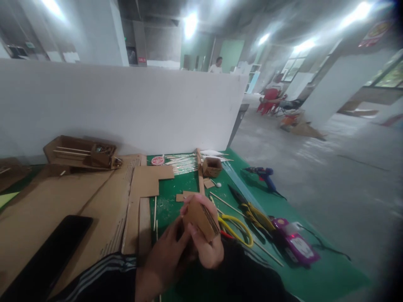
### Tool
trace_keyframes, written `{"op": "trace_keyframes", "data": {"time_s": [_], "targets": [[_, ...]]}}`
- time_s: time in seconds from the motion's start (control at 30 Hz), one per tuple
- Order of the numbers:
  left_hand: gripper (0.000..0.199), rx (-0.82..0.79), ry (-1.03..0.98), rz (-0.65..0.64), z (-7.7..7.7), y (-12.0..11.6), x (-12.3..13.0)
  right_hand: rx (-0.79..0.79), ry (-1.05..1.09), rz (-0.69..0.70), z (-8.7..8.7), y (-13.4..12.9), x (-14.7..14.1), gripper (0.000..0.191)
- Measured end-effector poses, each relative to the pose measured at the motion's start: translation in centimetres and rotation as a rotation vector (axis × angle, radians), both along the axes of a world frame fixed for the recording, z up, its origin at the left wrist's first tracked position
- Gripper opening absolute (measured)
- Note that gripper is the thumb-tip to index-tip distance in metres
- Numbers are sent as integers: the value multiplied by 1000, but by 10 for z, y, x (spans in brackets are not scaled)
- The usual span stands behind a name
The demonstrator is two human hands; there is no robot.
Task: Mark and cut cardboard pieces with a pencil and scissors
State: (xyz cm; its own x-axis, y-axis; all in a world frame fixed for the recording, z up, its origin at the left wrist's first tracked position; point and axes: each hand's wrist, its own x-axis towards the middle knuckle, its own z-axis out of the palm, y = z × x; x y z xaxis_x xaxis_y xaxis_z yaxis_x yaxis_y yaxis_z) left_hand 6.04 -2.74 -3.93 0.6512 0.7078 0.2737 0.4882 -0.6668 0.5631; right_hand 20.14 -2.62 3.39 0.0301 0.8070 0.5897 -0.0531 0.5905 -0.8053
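"two hands at one piece. where is it, and how is each placed?"

"cardboard stack sits between them, up off the green tabletop. right hand grips it: thumb on the near face, fingers wrapped over the far end. left hand is curled in close at the stack's left side. its fingertips are partly hidden, so whether it pinches or only steadies, i cannot tell."

"expected weight?"

"light, by judgement. corrugated layers show along the edge toward the right hand. flat faces should be stiff; the open, fluted edge should crush under a hard pinch."

"slip risk?"

"low at the skin, the surface looks dry and matte. more likely between layers: no glue line visible, bond unknown. treat as able to shear."

"best hold?"

"flat faces, thumb against fingers, squeezing straight through the layers. other hand along a side, light pressure, off the fluted corners."

"hazards near?"

"yellow-handled scissors just right of the right hand, handle loop close to the wrist. keep soft edges from knocking it."
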Motion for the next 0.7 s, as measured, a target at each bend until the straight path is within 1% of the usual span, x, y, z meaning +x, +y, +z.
{"op": "trace_keyframes", "data": {"time_s": [0.07,0.1,0.17,0.2,0.23,0.3,0.37,0.4,0.47,0.53,0.63,0.7], "targets": [[91,8,-58,44,-3,-2,-4,-10,88,86,5,3,3,45],[98,-22,-98,73,-3,-3,-6,-26,153,142,8,4,4,46],[106,-165,-169,119,2,-4,-11,-62,292,238,17,7,8,48],[105,-253,-196,127,6,-4,-13,-81,347,270,22,8,10,49],[100,-337,-218,118,10,-4,-14,-98,383,293,26,9,11,49],[83,-459,-265,61,19,-3,-15,-107,398,330,32,9,14,49],[65,-552,-324,-11,25,-1,-14,-115,389,363,33,9,16,49],[59,-598,-355,-39,26,0,-13,-120,384,374,32,9,17,50],[55,-687,-415,-69,27,1,-12,-141,372,382,30,9,19,52],[54,-749,-451,-70,27,2,-12,-164,372,358,27,11,21,58],[50,-762,-458,-46,27,2,-13,-221,365,290,25,15,25,73],[48,-730,-436,1,29,3,-13,-264,324,253,24,19,30,75]]}}
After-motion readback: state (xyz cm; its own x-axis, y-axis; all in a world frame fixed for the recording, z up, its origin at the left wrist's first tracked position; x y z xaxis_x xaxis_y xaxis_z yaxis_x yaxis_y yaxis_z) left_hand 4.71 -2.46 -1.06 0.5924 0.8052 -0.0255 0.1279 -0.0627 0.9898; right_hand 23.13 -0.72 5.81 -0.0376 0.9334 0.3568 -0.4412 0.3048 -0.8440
